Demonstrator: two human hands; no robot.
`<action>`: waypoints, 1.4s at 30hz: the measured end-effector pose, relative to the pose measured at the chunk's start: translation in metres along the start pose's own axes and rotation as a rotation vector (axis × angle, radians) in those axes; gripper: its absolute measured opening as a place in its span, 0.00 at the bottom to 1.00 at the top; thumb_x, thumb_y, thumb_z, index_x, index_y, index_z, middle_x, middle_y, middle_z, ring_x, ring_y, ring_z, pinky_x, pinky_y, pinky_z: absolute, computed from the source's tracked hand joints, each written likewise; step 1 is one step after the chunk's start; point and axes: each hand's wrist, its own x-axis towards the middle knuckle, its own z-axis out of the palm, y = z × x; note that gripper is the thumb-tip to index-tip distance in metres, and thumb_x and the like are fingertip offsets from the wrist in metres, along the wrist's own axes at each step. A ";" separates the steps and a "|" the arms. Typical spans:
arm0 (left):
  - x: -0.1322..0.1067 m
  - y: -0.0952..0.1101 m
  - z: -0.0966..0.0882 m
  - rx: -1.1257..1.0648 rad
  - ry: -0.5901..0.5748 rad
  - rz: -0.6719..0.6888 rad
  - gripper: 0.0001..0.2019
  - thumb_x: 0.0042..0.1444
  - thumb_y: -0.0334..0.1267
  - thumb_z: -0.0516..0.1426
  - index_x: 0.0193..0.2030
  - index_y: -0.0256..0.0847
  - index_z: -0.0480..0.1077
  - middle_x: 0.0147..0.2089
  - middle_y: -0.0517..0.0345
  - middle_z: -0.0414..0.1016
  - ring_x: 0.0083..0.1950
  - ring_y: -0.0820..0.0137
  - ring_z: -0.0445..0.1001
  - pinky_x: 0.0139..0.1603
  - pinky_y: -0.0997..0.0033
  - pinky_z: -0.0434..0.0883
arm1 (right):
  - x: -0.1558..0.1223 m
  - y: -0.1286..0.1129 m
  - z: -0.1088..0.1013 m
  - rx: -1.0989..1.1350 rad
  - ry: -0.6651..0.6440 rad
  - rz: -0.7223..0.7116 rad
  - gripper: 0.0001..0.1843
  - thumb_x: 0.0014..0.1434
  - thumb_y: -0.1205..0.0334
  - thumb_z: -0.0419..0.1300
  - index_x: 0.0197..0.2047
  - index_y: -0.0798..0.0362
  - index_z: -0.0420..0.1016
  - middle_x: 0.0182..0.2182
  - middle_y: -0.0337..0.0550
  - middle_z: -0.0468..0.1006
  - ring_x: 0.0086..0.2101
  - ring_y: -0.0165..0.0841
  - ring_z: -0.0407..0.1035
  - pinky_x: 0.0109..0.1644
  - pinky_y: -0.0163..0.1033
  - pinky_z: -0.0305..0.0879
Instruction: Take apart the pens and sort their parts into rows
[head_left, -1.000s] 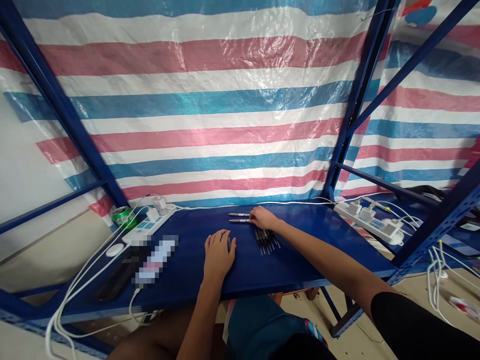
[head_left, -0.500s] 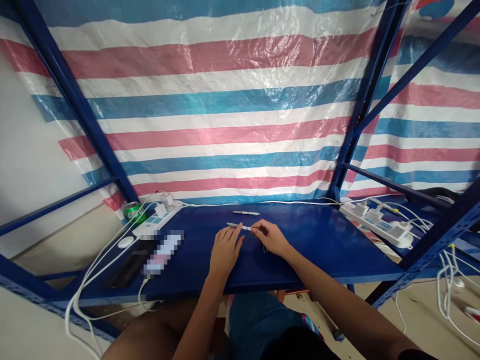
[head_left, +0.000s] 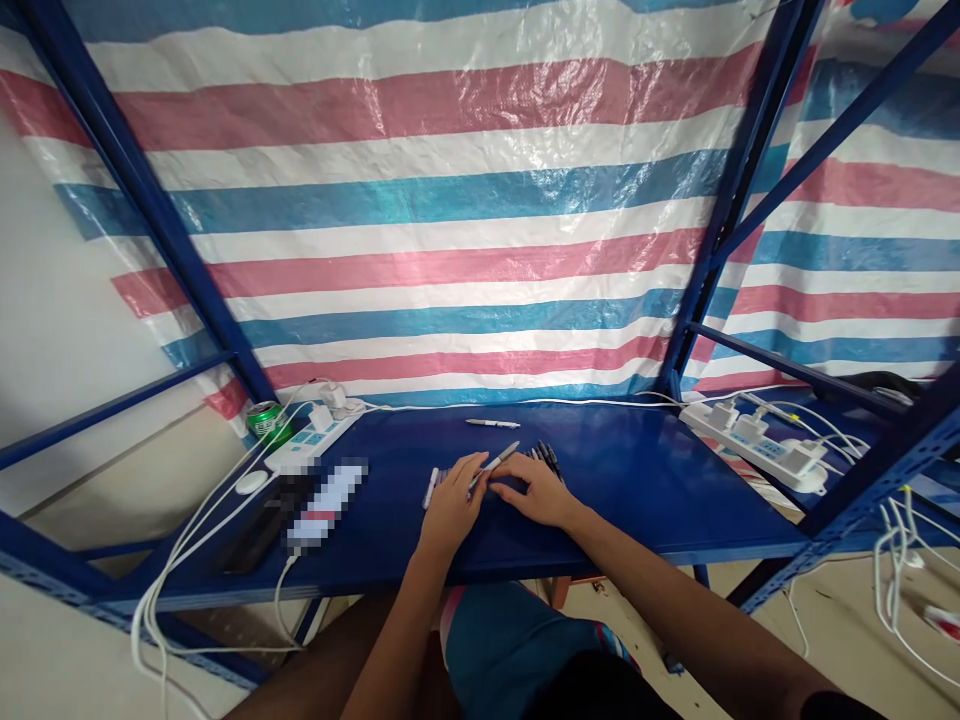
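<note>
A white and grey pen [head_left: 504, 456] slants up to the right between my two hands, low over the desk. My left hand [head_left: 452, 503] is closed on its lower end, fingers bent. The fingertips of my right hand [head_left: 538, 490] close on the pen from the other side; exactly where they touch is partly hidden. Just left of my left hand lies a white pen-like piece [head_left: 430, 488], with more slim pieces partly covered by the fingers. Several dark pens [head_left: 549, 459] lie side by side behind my right hand. Farther back, another white pen [head_left: 492, 423] rests alone.
On the blue desk [head_left: 637, 500], a blurred phone [head_left: 328, 508] with a cable lies at left. Behind it are a power strip [head_left: 311, 440] and a green can [head_left: 268, 424]. Another power strip [head_left: 754, 448] sits at right. Blue posts and a striped sheet [head_left: 450, 260] enclose the desk.
The pen between my hands has turned from nearly level to slanting. My hands have shifted slightly, uncovering the dark pens on the right and the white piece on the left.
</note>
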 end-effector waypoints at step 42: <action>0.001 -0.001 0.002 0.147 -0.020 0.157 0.16 0.75 0.38 0.51 0.60 0.46 0.78 0.52 0.50 0.83 0.53 0.62 0.82 0.55 0.60 0.80 | -0.005 0.012 -0.021 0.185 0.043 0.280 0.15 0.68 0.50 0.63 0.54 0.48 0.80 0.41 0.43 0.83 0.31 0.34 0.75 0.36 0.39 0.72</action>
